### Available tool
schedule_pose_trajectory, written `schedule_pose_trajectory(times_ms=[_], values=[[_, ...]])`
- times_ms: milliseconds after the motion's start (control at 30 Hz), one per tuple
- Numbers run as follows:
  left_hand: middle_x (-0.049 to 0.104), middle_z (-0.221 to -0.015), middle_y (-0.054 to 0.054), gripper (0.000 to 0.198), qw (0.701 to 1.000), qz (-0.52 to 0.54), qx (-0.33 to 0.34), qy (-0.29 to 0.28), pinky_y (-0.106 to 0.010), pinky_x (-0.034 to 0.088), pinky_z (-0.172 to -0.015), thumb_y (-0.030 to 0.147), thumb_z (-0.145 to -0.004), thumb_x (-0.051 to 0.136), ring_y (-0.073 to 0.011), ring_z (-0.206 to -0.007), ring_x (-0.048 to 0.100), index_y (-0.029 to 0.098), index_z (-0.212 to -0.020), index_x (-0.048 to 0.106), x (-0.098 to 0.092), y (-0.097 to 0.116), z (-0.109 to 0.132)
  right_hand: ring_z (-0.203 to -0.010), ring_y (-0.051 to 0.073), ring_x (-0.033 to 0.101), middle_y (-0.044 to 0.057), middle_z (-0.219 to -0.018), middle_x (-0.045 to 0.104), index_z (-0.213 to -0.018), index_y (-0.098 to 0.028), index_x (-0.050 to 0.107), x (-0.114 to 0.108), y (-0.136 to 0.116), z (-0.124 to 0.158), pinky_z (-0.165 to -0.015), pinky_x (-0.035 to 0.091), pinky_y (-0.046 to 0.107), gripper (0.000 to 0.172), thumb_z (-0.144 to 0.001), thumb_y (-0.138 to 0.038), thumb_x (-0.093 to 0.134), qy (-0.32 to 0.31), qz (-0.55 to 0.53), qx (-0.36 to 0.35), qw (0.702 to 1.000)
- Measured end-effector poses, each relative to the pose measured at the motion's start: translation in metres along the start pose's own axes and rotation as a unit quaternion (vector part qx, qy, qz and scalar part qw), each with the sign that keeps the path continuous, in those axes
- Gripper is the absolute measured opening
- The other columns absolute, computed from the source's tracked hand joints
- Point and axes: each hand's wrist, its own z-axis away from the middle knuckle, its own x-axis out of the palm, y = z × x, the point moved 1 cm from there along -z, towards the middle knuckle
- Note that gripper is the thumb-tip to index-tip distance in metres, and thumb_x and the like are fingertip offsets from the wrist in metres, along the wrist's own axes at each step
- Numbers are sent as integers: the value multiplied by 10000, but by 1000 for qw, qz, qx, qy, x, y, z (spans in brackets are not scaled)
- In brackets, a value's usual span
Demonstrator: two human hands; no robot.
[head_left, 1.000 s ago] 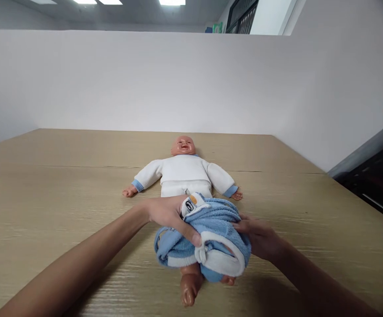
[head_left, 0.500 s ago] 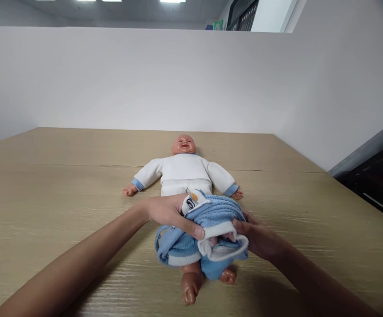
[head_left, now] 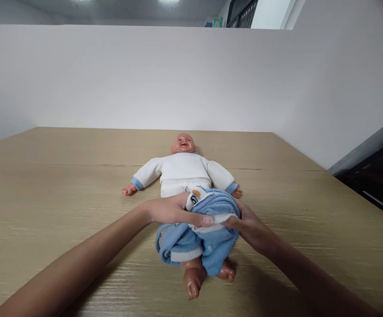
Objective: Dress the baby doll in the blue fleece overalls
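A baby doll (head_left: 185, 167) lies on its back, head away from me, in a white top with blue cuffs. Blue terry trousers (head_left: 219, 246) with white cuffs are bunched around its lower legs, and both feet stick out below. My left hand (head_left: 174, 210) is closed on the bunched cloth, its thumb pressing the white edge. My right hand (head_left: 247, 224) grips the same trousers from the other side, thumb on the white band. Most fingers of both hands are hidden behind the fabric.
The doll rests on a wide wooden table (head_left: 62, 198) with a seam across it. A white wall (head_left: 145, 75) stands behind the far edge. Beyond the table's right edge is a dark object (head_left: 376, 176) I cannot make out fully.
The white-edged opening, which gaped between my hands, is now folded flat under my thumbs. Blue cloth hangs further down over the leg on the right, and my hands are slightly closer together.
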Motion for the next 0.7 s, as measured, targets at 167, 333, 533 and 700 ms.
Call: schedule_pose_trajectory(times_ms=[167, 333, 533, 700], values=[[740, -1363, -43, 507, 1000, -22, -5, 17, -431, 469, -1201, 372, -898, 839, -288, -1361, 630, 235, -1368, 706, 5, 9, -4, -1223, 294, 708, 65, -1298, 789, -1314, -244, 753, 4, -6, -6, -1067, 554, 387, 443, -896, -388, 790, 76, 10, -22, 997], [770, -1216, -54, 249, 994, -88, -4, 68, -416, 538, -1087, 259, -985, 640, -260, -1194, 686, 182, -1206, 724, 13, 17, -4, -1024, 335, 765, 84, -1106, 829, -1339, -234, 738, 45, -17, 31, -889, 639, 447, 569, -861, -541, 779, 131, 2, 85, 988], [729, -1082, -50, 171, 983, -185, 2, 10, -336, 550, -859, 263, -954, 662, -219, -983, 683, 199, -1089, 579, 25, 25, 2, -1142, 366, 763, 126, -1210, 820, -1312, -217, 729, 98, 6, 87, -1038, 612, 474, 674, -823, -678, 775, 304, 105, 96, 942], [685, -891, -27, 347, 932, -341, -121, 16, -303, 446, -645, 345, -852, 747, -231, -802, 675, 209, -1109, 558, 34, 30, 5, -1170, 366, 776, 145, -1221, 830, -1346, -201, 735, 92, 21, 101, -923, 673, 388, 623, -825, -533, 813, 374, 171, 24, 911]])
